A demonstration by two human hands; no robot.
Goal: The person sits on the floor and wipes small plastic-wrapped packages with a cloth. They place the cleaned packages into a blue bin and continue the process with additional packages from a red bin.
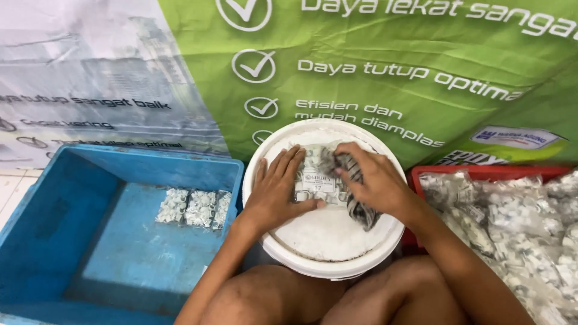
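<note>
A white round bucket lid (328, 238) sits between my knees. On it lies a small clear packet (318, 180) of white pieces with a paper label. My left hand (276, 192) lies flat with fingers spread, pressing the packet's left side. My right hand (373, 180) is closed on a dark grey rag (361, 210) and holds it against the packet's right end.
To the left stands a blue plastic crate (72, 241) holding three similar packets (195, 207) in a row. At the right a red crate (481, 173) is heaped with several clear packets (518, 222). A green and grey printed banner (373, 72) covers the surface behind.
</note>
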